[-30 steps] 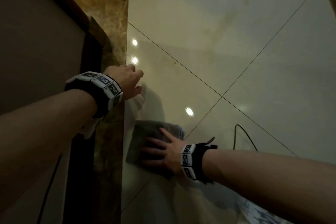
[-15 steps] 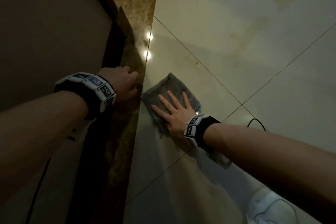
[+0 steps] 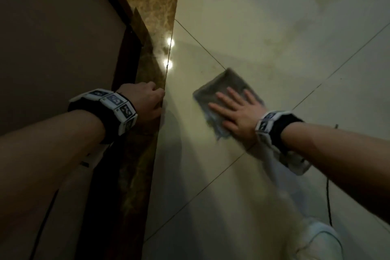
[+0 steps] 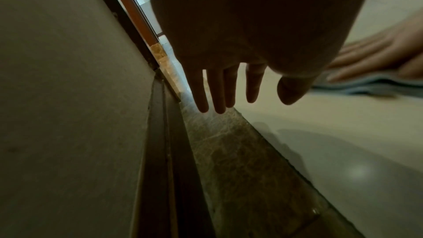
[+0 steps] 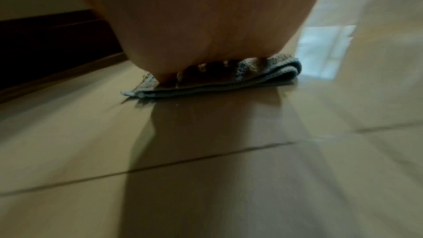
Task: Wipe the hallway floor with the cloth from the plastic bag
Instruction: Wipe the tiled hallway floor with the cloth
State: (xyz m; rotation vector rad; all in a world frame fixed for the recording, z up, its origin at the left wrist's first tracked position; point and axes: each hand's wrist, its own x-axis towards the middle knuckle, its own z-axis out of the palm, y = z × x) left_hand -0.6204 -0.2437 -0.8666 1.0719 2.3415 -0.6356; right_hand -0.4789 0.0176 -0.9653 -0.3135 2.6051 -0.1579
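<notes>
Cloth (image 3: 226, 91): folded, grey-blue, lying flat on the pale floor tiles (image 3: 274, 27) under the right hand. A second ago it sat close to the marble border; half a second ago it was just beside that border; now it is well out on the tile, apart from the border.
Right hand (image 3: 238, 112): palm down on the cloth, fingers straight and spread, pressing rather than gripping. The right wrist view shows the fingertips bearing on the cloth's folded layers (image 5: 251, 77), which lie flush on the floor.
Left hand (image 3: 145, 101): over the brown marble border (image 3: 147, 175) beside the dark skirting (image 3: 126, 69). Head view suggests curled fingers, but the left wrist view shows the fingers (image 4: 219, 88) straight, hanging loose and holding nothing. Whether they touch the marble I cannot tell. It has barely shifted over the last second.
Change: the cloth has swept forward, then rightward away from the wall edge, and the blur on its near edge suggests a stroke under way.
Meaning for the task: wiping is in progress; the strip next to the border looks covered, and the stroke is carrying onto open tile. Faint darker marks (image 3: 295, 27) farther ahead appear untouched, so much floor probably remains.
Plastic bag: not clearly in view.
Other: a dark cable (image 3: 328, 200) trails on the floor near the right forearm, beside a white shoe (image 3: 320, 240); it may snag on a return stroke.
</notes>
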